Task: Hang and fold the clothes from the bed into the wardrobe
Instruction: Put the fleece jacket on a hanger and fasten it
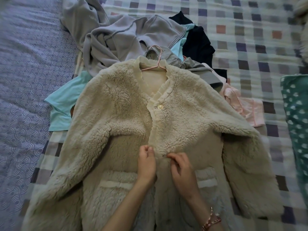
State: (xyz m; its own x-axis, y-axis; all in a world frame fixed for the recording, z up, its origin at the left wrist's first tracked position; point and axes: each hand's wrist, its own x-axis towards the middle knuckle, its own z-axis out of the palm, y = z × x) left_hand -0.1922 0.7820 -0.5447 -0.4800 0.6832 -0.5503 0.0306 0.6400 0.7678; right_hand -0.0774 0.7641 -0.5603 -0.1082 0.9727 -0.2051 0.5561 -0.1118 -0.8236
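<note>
Cream fleece coat (126,104) is lying front-up on the checked bed (250,39), a pink hanger (154,64) showing at its collar; left hand (146,162) and right hand (180,167) are both pinching its front edges.

Cream fleece jacket (126,104), pink hanger (154,66), checked blanket (250,39), grey hoodie (116,35).

Fleece jacket (126,124) lies front-up on the bed (250,39), a hanger (154,64) inside its neck. Behind it, a heap of clothes (126,39). Both hands, left (146,164) and right (180,169), rest at its front opening.
</note>
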